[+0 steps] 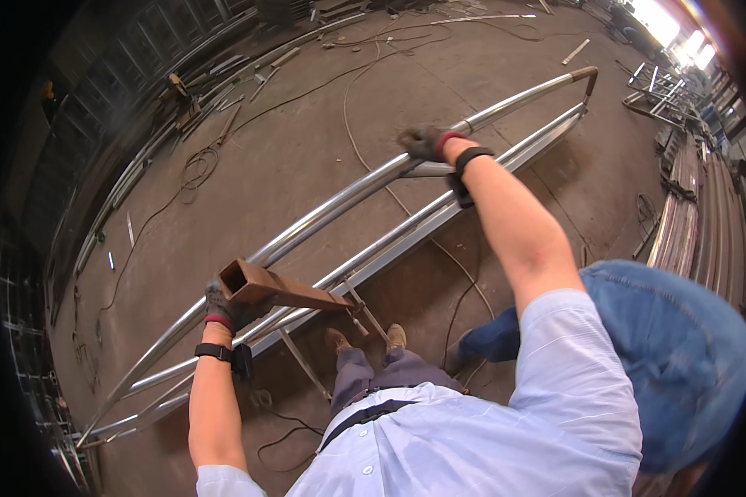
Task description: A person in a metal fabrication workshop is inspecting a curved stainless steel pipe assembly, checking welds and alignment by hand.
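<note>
Right hand [424, 143] clamped at one o'clock on the metal frame [327, 207] spanning eight to two, left hand [235, 309] beside the brown tube [294, 290], grip unclear: even, steady support suits best!

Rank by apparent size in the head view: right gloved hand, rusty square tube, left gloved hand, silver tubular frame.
1. Silver tubular frame
2. Rusty square tube
3. Left gloved hand and right gloved hand: too alike to rank.
</note>
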The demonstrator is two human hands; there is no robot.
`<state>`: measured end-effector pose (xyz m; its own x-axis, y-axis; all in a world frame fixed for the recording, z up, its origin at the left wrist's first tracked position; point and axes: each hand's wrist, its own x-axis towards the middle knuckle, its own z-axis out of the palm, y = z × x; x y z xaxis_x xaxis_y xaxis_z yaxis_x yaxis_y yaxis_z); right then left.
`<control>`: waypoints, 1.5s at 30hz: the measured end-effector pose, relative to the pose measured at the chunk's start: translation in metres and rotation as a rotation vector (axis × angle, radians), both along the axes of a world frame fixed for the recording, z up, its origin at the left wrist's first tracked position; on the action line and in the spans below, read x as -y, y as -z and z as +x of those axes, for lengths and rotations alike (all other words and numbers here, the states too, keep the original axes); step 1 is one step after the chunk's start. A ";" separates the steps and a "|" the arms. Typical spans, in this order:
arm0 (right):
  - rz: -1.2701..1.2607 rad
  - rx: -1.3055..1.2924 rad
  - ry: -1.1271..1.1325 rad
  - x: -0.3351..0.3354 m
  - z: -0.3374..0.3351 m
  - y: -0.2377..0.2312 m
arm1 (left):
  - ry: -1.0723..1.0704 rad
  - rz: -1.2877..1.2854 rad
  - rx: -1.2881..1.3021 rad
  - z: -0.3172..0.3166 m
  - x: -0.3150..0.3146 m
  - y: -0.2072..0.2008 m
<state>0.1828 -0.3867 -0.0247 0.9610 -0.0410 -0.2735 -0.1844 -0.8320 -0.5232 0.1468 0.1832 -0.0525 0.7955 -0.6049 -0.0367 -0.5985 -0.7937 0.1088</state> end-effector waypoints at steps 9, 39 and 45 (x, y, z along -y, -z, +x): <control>-0.392 0.026 0.063 0.010 -0.017 -0.026 | -0.011 0.026 0.062 -0.005 0.002 -0.008; -0.359 -0.169 0.231 0.004 0.022 -0.008 | -0.050 -0.062 0.028 -0.012 0.013 -0.038; -0.413 -0.152 0.089 0.008 0.027 -0.004 | -0.070 -0.049 0.041 -0.007 0.012 -0.026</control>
<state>0.2100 -0.3943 -0.0206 0.8990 -0.2572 -0.3545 -0.3140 -0.9428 -0.1121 0.1394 0.1715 -0.0270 0.8359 -0.5483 0.0250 -0.5468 -0.8279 0.1249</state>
